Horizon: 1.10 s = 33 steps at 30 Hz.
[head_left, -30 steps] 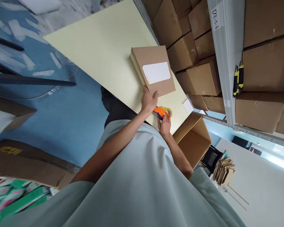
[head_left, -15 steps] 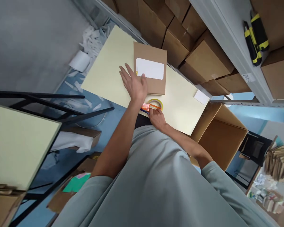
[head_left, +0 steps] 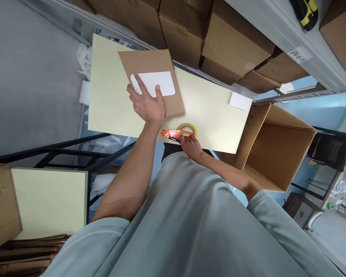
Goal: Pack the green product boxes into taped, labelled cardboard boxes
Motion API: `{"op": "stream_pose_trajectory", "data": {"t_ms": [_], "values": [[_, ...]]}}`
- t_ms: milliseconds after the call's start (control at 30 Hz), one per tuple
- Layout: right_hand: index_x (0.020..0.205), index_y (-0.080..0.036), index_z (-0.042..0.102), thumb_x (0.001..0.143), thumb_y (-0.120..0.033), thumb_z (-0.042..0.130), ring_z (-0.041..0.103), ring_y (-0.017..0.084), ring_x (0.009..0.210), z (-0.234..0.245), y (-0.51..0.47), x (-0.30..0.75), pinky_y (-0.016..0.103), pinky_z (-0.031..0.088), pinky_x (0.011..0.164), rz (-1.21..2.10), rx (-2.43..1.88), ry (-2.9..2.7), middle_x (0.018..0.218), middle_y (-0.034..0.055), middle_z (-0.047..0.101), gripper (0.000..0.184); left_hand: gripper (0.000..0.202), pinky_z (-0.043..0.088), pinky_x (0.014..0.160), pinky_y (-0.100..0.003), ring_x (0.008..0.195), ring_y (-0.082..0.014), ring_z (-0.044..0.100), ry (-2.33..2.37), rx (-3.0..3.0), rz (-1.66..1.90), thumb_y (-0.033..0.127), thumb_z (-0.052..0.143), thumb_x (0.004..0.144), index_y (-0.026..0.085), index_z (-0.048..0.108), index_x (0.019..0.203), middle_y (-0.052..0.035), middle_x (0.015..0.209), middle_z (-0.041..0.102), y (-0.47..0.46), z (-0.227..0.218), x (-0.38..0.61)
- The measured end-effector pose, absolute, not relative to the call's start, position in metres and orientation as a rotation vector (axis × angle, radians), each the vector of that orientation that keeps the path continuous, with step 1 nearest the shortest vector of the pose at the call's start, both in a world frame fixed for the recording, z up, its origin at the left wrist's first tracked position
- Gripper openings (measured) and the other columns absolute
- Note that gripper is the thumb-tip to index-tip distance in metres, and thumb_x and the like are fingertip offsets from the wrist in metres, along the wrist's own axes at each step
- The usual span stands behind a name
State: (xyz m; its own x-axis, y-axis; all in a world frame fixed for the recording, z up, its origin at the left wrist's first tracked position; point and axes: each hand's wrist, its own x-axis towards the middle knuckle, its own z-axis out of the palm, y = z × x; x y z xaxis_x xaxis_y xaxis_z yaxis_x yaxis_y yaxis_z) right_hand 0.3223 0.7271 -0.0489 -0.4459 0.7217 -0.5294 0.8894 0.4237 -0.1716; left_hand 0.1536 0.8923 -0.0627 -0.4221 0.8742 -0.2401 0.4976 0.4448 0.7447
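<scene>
Left hand (head_left: pixel 148 104) has moved farther onto the box (head_left: pixel 174 105), spread open across its label (head_left: pixel 165 84); to its right, the right hand (head_left: pixel 192 147) stays closed on the dispenser (head_left: pixel 172 133)

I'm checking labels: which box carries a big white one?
The box on the table, by the left hand; the open box and shelf boxes show none.

Brown box (head_left: pixel 150 62), white label (head_left: pixel 152 80); orange tape dispenser (head_left: pixel 172 133), yellow tape roll (head_left: pixel 187 124); cream tabletop (head_left: pixel 215 115)
</scene>
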Motion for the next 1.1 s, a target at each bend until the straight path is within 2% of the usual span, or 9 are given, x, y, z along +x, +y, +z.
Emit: {"op": "stream_pose_trajectory", "data": {"t_ms": [100,233,367,467,567,733,833,1000,1100], "values": [[0.131,-0.005,0.068,0.116,-0.009,0.041,0.076,0.031,0.101,-0.036,0.705,0.355,0.043,0.059,0.105,-0.618,1.409,2.242,0.104,0.0188,0.081,0.031,0.092,0.040,0.128,-0.080,0.175,-0.0464,0.024,2.002,1.177,0.734,0.084,0.041,0.106,0.032,0.032,0.181,-0.0163,0.187,0.031,0.892,-0.061,0.153],[0.127,-0.009,0.068,0.117,-0.020,0.050,0.076,0.033,0.098,-0.010,0.682,0.431,0.045,0.059,0.102,-0.574,1.492,2.181,0.102,0.0192,0.081,0.024,0.082,0.041,0.123,-0.075,0.178,-0.0470,0.008,2.009,1.223,0.733,0.079,0.036,0.112,0.027,0.046,0.175,-0.0184,0.183,0.034,0.891,-0.063,0.149],[0.122,-0.010,0.068,0.120,-0.026,0.044,0.073,0.034,0.092,0.001,0.701,0.487,0.047,0.057,0.101,-0.497,1.546,2.215,0.097,0.0193,0.079,0.030,0.092,0.049,0.126,-0.071,0.176,-0.0474,0.019,1.926,1.286,0.723,0.088,0.050,0.100,0.036,0.045,0.175,-0.0173,0.177,0.043,0.891,-0.060,0.144],[0.122,-0.009,0.068,0.119,-0.022,0.041,0.071,0.035,0.093,-0.009,0.738,0.495,0.051,0.055,0.104,-0.487,1.592,2.283,0.099,0.0219,0.079,0.030,0.092,0.046,0.128,-0.065,0.178,-0.0471,0.013,1.839,1.382,0.641,0.086,0.043,0.102,0.029,0.046,0.175,-0.0171,0.176,0.044,0.891,-0.055,0.137],[0.125,-0.006,0.068,0.114,-0.011,0.041,0.070,0.035,0.093,-0.026,0.771,0.488,0.053,0.054,0.107,-0.540,1.639,2.348,0.099,0.0218,0.079,0.030,0.096,0.042,0.128,-0.072,0.175,-0.0510,0.019,1.811,1.430,0.610,0.083,0.050,0.101,0.023,0.044,0.176,-0.0225,0.177,0.040,0.890,-0.049,0.130],[0.126,-0.010,0.068,0.105,0.001,0.041,0.071,0.032,0.089,-0.046,0.778,0.468,0.052,0.053,0.109,-0.699,1.675,2.467,0.094,0.0153,0.079,0.036,0.095,0.045,0.130,-0.071,0.172,-0.0475,0.030,1.751,1.596,0.511,0.078,0.063,0.096,0.032,0.045,0.177,-0.0207,0.179,0.041,0.891,-0.047,0.112],[0.129,-0.013,0.068,0.106,-0.001,0.042,0.072,0.030,0.091,-0.048,0.762,0.450,0.051,0.053,0.111,-0.751,1.660,2.501,0.095,0.0129,0.079,0.036,0.098,0.037,0.136,-0.070,0.174,-0.0475,0.027,1.625,1.732,0.413,0.079,0.064,0.094,0.031,0.046,0.177,-0.0192,0.184,0.037,0.894,-0.045,0.097],[0.139,-0.009,0.068,0.105,-0.002,0.043,0.075,0.031,0.095,-0.045,0.738,0.416,0.052,0.054,0.110,-0.736,1.576,2.452,0.102,0.0163,0.081,0.043,0.095,0.006,0.143,-0.071,0.180,-0.0451,0.011,1.510,1.876,0.383,0.074,0.062,0.098,0.025,0.044,0.177,-0.0185,0.191,0.026,0.893,-0.027,0.102],[0.140,-0.008,0.068,0.102,0.000,0.044,0.076,0.032,0.096,-0.043,0.730,0.410,0.052,0.055,0.107,-0.748,1.599,2.400,0.101,0.0164,0.082,0.045,0.083,0.001,0.144,-0.070,0.181,-0.0395,0.002,1.555,1.854,0.497,0.065,0.059,0.105,0.028,0.044,0.177,-0.0152,0.192,0.024,0.887,-0.017,0.150]]}}
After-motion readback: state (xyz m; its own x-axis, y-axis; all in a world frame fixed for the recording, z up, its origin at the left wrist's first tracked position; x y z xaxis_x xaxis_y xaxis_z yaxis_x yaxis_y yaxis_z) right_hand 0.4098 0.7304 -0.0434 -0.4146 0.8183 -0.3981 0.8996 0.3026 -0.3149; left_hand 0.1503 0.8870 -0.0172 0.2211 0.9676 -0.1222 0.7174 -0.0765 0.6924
